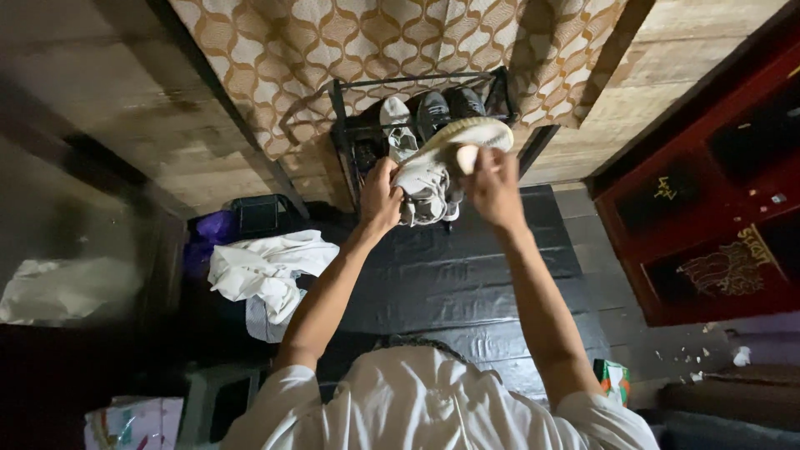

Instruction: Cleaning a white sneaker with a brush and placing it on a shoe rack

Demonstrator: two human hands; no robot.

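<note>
A pale grey knitted sneaker with a cream ribbed sole is held up at arm's length by both hands, sole turned toward 1 o'clock. The left hand is clamped around the fabric upper at the shoe's 9 o'clock side, fingers curled into the material. The right hand is closed at the shoe's 3 o'clock side, just below the sole's edge; a small pale object is pinched at its fingertips and pressed against the sole, but what it is cannot be told.

Directly behind the shoe, at 12 o'clock, a black metal shoe rack is seen, with a white sneaker and two dark sneakers stood on it. A brown and cream patterned curtain is hung behind the rack, against wooden plank walls.

Below the hands, a black glossy floor sheet is spread. At 8 o'clock from the hands, a crumpled white cloth is heaped, with a purple bag beside it. At 3 o'clock, well apart, a dark red wooden cabinet with pale painted markings is stood.
</note>
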